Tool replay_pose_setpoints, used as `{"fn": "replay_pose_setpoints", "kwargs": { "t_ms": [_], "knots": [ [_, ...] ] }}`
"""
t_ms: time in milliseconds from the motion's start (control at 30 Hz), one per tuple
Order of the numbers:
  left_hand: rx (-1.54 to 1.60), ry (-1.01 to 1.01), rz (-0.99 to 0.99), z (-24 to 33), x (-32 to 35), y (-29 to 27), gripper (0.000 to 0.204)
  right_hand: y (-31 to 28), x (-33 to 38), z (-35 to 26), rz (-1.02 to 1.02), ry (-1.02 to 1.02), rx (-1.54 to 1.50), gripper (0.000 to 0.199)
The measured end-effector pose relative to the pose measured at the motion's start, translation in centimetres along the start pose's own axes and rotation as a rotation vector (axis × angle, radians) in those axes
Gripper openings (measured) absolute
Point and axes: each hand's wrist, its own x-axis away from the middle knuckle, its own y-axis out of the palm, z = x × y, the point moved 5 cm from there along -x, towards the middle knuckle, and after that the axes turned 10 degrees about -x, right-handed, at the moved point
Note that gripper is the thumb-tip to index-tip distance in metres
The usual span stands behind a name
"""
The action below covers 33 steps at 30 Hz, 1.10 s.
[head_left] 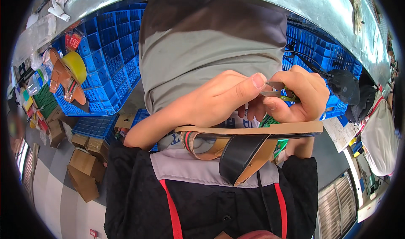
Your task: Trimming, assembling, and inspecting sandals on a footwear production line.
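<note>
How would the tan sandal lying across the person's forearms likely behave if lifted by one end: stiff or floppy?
The sandal would probably stay fairly rigid: its sole looks flat and straight while it rests across the forearms. The black strap and tan strap bend and hang down in loops, so they would likely flop and swing. It seems light, lying there with neither the left hand nor right hand gripping it.

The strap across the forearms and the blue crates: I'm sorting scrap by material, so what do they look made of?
Strap: probably leather or imitation; tan matte underside, glossy black face. Blue crates: moulded plastic by their uniform colour and gridded walls.
</note>
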Motion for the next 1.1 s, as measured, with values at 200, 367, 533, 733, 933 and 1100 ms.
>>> {"fn": "replay_pose_setpoints", "kwargs": {
  "t_ms": [200, 367, 533, 733, 933, 1100],
  "knots": [
    [-0.026, 0.01, 0.023, 0.4, 0.3, -0.1, 0.069, 0.1, 0.1, 0.1, -0.016, 0.01, 0.001, 0.043],
    [-0.056, 0.024, 0.031, 0.5, 0.3, -0.2, 0.07, 0.1, 0.1, 0.3, -0.033, 0.013, -0.018, 0.043],
    [-0.047, 0.006, 0.017, 0.3, 0.2, -0.1, 0.073, 0.1, 0.2, 0.0, -0.033, 0.044, 0.011, 0.044],
    [0.027, 0.007, -0.002, 0.2, 0.3, 0.0, 0.073, -0.1, -0.4, -0.9, -0.055, 0.045, 0.034, 0.035],
    [0.069, -0.003, -0.084, 0.1, 0.2, 0.4, 0.077, 0.0, 0.4, -0.2, -0.009, 0.022, 0.06, 0.046],
    [0.14, -0.023, -0.112, -0.1, 0.3, 0.6, 0.08, 0.0, 0.3, -0.3, -0.017, 0.017, 0.065, 0.047]
  ]
}}
